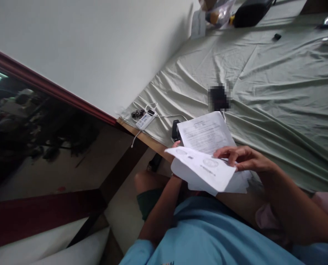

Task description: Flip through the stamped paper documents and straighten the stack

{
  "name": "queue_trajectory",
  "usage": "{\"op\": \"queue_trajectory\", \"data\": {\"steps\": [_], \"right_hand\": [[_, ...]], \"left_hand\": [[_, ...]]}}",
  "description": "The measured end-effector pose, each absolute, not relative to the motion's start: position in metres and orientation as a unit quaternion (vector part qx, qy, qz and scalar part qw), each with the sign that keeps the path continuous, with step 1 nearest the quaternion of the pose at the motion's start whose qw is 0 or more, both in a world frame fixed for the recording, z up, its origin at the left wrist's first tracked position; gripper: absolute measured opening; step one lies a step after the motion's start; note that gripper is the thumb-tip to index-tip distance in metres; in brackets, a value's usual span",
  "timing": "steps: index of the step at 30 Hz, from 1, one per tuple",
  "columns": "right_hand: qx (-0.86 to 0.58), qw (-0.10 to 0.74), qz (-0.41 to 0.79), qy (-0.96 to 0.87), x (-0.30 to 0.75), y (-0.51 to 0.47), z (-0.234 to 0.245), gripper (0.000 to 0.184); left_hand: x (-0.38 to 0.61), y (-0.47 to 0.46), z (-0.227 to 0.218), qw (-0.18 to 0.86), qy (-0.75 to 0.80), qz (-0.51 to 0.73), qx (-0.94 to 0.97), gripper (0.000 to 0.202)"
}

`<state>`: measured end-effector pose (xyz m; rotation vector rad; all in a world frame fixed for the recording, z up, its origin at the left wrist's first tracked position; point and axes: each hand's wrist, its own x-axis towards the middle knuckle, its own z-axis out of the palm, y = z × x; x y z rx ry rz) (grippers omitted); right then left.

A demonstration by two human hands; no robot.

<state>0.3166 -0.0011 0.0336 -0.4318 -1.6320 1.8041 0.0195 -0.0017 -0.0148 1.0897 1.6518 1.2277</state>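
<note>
I hold a sheaf of white printed papers (205, 154) over my lap at the edge of a bed. My right hand (243, 157) rests on top of the sheets, its fingers curled round the edge of the upper page, which is folded back. My left hand (176, 144) is almost fully hidden under the papers; only a fingertip shows at their left edge, supporting them from below.
The bed's pale green sheet (277, 95) fills the right side. On it lie a white power bank with cable (145, 120), a small black device (175, 129), a blurred dark object (219, 97) and a black bag (251, 13) far back. A white wall and a dark mirror stand left.
</note>
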Motion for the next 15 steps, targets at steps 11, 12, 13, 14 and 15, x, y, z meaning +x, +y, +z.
{"op": "queue_trajectory", "data": {"steps": [11, 12, 13, 14, 15], "right_hand": [[-0.334, 0.375, 0.584, -0.637, 0.307, -0.003, 0.035, 0.033], [-0.426, 0.409, 0.517, -0.619, 0.305, -0.002, 0.03, 0.033], [-0.511, 0.437, 0.436, -0.599, 0.303, -0.001, 0.026, 0.031], [-0.578, 0.451, 0.353, -0.582, 0.302, 0.0, 0.022, 0.029], [-0.626, 0.453, 0.279, -0.57, 0.302, 0.002, 0.018, 0.026]], "left_hand": [[0.012, -0.026, 0.013, 0.435, 0.613, 0.43, 0.5, 0.031], [0.011, -0.026, 0.016, 0.437, 0.611, 0.423, 0.507, 0.031], [0.011, -0.026, 0.018, 0.439, 0.607, 0.421, 0.511, 0.03], [0.011, -0.026, 0.02, 0.44, 0.603, 0.426, 0.511, 0.03], [0.012, -0.025, 0.021, 0.442, 0.599, 0.43, 0.51, 0.029]]}}
